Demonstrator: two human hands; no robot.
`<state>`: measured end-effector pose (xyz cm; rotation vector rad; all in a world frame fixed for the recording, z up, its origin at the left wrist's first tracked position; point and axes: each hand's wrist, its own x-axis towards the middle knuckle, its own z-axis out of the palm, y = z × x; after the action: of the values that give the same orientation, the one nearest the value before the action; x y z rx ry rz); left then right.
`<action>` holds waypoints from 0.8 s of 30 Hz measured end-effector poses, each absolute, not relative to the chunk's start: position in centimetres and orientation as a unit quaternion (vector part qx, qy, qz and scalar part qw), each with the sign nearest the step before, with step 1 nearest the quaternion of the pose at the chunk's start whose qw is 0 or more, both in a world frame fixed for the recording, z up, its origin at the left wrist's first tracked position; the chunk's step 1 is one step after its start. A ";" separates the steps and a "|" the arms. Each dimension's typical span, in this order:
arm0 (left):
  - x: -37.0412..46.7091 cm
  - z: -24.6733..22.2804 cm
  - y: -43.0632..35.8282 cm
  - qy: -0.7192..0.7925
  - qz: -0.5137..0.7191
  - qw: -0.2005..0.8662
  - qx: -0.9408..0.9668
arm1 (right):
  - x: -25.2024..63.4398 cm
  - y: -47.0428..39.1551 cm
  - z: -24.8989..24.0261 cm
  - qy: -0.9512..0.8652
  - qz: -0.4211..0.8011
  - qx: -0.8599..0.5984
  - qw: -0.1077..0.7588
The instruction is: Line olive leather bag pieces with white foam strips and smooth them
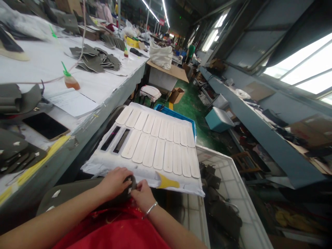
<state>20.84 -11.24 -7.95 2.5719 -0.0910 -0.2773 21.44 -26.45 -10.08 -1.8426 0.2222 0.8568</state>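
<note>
A dark grey-green flat piece (75, 192), with small white tabs on it, lies across my lap. My left hand (116, 181) is closed over its right end, fingers curled at the rounded edge. Close beside it my right hand (143, 196), with a silver bangle at the wrist, pinches the edge of the same piece. Where the fingertips meet, part of the piece is hidden. Just beyond my hands is a white-covered board (150, 168) bearing rows of white rounded strips (141, 148). Two dark slots show at its left, and a yellow patch (167, 181) at its near edge.
On the left, a white-topped table (103, 83) holds a phone (45, 125), a paper sheet (74, 102), a glue bottle (70, 81) and stacked grey pieces (95, 58). A white crate (233, 173) with dark pieces stands at the right. Farther off, a person (191, 51) stands in the aisle.
</note>
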 end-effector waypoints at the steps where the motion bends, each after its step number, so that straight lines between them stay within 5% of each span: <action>1: 21.2 -7.8 -11.8 -0.033 -0.094 0.269 0.958 | 21.4 -26.5 -10.2 0.088 0.348 -0.771 0.526; 6: 23.8 -8.0 -16.9 -0.086 -0.066 0.250 0.962 | 21.2 -27.6 -11.0 0.018 0.285 -0.745 0.603; 10: 23.9 -9.0 -19.5 -0.133 -0.064 0.242 0.959 | 20.8 -30.0 -11.6 -0.048 0.367 -0.603 0.707; 17: 24.3 -10.8 -19.8 -0.205 -0.025 0.214 0.955 | 21.9 -34.9 -15.2 0.078 0.450 -0.513 0.727; 24: 25.8 -10.7 -21.1 -0.193 -0.012 0.274 0.942 | 24.5 -36.1 -18.0 -0.009 0.291 -0.803 0.521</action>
<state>25.81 -21.07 -10.66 2.5329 -0.5195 -0.0322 24.55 -36.15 -17.96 -1.9238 -0.0223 0.6978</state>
